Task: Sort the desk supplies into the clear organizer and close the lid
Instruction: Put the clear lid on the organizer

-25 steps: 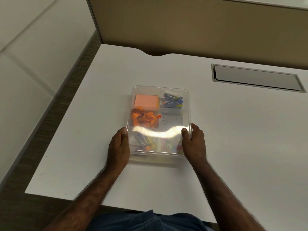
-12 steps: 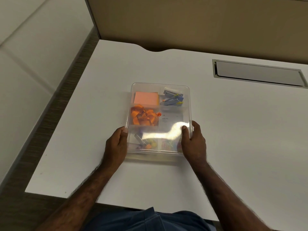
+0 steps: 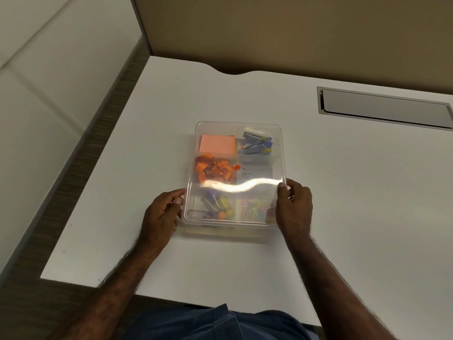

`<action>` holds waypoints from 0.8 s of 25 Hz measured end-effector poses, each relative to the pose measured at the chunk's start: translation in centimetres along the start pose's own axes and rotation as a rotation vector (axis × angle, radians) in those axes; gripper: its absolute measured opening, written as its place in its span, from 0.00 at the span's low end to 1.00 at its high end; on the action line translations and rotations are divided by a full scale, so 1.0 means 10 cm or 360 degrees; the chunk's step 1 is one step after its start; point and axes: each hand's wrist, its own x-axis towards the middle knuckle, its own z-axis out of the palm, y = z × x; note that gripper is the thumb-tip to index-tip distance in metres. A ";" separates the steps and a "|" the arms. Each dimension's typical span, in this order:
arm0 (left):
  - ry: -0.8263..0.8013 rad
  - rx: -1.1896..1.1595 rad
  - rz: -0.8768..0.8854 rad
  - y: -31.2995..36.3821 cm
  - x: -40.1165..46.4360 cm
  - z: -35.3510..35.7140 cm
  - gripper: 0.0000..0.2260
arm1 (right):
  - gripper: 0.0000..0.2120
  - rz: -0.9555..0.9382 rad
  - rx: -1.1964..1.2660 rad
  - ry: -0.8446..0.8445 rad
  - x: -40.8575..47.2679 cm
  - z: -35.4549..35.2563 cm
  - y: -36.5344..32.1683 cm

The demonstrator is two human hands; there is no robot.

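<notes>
Head view: the clear organizer (image 3: 235,175) sits on the white counter (image 3: 343,192), near its front edge, with the lid (image 3: 259,133) already laid over it. Under the lid show an orange note pad (image 3: 217,144), staplers (image 3: 257,144), orange ribbon (image 3: 213,171), clips (image 3: 217,204) and paper clips (image 3: 252,207), each in its own compartment. The left hand (image 3: 161,217) rests against the near left side with loosely curled fingers, grasping nothing I can make out. The right hand (image 3: 294,207) clasps the near right edge, thumb on top. To seat the lid well, press down evenly at both near corners — then check the far edge sits flush.
</notes>
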 end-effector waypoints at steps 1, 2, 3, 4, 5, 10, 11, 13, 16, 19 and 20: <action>-0.0023 -0.0004 0.0040 0.00 -0.01 -0.03 0.14 | 0.16 0.0007 0.0003 0.0009 0.00 0.00 0.00; -0.0052 0.0004 0.0077 0.00 -0.02 -0.06 0.15 | 0.16 0.0013 0.0007 0.0017 -0.01 0.01 -0.01; -0.0080 0.0027 0.0095 0.01 -0.02 -0.07 0.15 | 0.16 0.0019 0.0014 0.0026 -0.01 0.01 -0.02; -0.0099 0.0050 0.0092 0.03 -0.03 -0.08 0.14 | 0.17 0.0022 0.0018 0.0036 -0.02 0.02 -0.03; -0.0109 0.0068 0.0077 0.05 -0.04 -0.07 0.15 | 0.17 0.0020 0.0020 0.0046 -0.02 0.02 -0.03; -0.0120 0.0089 0.0087 0.10 -0.07 -0.07 0.17 | 0.17 -0.0002 0.0099 0.0131 -0.08 0.02 -0.09; -0.0132 0.0071 0.0080 0.11 -0.07 -0.08 0.17 | 0.17 0.0004 0.0147 0.0150 -0.09 0.01 -0.11; -0.0198 0.0028 0.0050 0.14 -0.07 -0.11 0.17 | 0.16 0.0025 0.0230 0.0154 -0.08 -0.02 -0.15; -0.0335 0.0008 0.0053 0.15 -0.06 -0.18 0.19 | 0.14 0.0084 0.0348 0.0114 0.00 -0.08 -0.18; -0.0432 -0.0003 0.0072 0.17 -0.04 -0.23 0.23 | 0.14 0.0206 0.0613 -0.0025 0.14 -0.14 -0.19; -0.0442 -0.0004 0.0090 0.18 -0.04 -0.23 0.24 | 0.15 0.0259 0.0711 -0.0058 0.19 -0.16 -0.19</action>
